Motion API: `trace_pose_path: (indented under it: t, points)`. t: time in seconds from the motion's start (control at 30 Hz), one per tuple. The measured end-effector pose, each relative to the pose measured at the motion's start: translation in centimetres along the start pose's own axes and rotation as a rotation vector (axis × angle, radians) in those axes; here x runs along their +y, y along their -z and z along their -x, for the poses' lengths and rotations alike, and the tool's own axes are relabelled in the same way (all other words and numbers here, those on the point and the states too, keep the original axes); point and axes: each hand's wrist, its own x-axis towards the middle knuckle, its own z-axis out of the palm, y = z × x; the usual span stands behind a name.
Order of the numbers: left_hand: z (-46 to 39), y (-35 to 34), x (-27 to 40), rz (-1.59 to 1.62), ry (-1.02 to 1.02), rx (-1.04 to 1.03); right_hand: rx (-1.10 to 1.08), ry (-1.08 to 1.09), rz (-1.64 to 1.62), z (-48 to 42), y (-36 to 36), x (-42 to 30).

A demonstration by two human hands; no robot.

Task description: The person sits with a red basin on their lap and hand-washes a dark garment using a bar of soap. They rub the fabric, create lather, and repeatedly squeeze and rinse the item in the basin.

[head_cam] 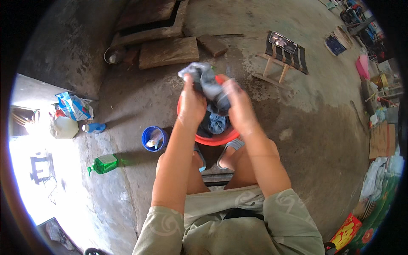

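A wet grey-blue cloth (208, 83), blurred by motion, is bunched up between my two hands above a red plastic basin (212, 140). My left hand (193, 103) grips its left part, and my right hand (239, 105) grips the right part. The exact kind of garment cannot be told. Inside the basin lie a crumpled blue denim-like cloth (218, 123) and darker fabric (204, 127). My forearms and hands hide much of the basin's rim. The basin rests on the floor just beyond my slippered feet.
Left of me stand a blue tub (145, 142) with a plastic packet inside, a green detergent bottle (106, 163), a blue bottle (95, 128) and a whitish jug (65, 127). Wooden boards (169, 52) lie ahead. A folding stool (283, 57) carries a phone (282, 42) at front right.
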Motion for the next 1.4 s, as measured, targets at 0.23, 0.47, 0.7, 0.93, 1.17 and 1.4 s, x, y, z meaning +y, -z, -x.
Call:
trace_pose_path:
  t: [0.23, 0.47, 0.7, 0.93, 1.17, 1.4]
  points:
    - [2.3, 0.4, -2.9, -0.324, 0.081, -0.049, 0.300, 0.422, 0.503, 0.4, -3.3, 1.8]
    - [2.8, 0.9, -2.7, -0.680, -0.111, -0.179, 0.404, 0.511, 0.443, -1.9, -2.6, 1.8]
    - [2.2, 1.8, -1.7, -0.648, -0.142, 0.061, 0.394, 0.214, 0.596, -3.4, 0.4, 0.1]
    - [1.9, 0.5, -0.1, -0.810, -0.086, -0.353, -0.009, 0.094, 0.628, -2.1, -0.6, 1.5]
    - [2.7, -0.3, -5.1, -0.453, -0.232, -0.059, 0.396, 0.162, 0.330, -3.4, -0.2, 2.7]
    - [0.6, -0.2, -2.4, -0.487, -0.248, 0.144, 0.122, 0.324, 0.632, 0.2, -2.3, 3.5]
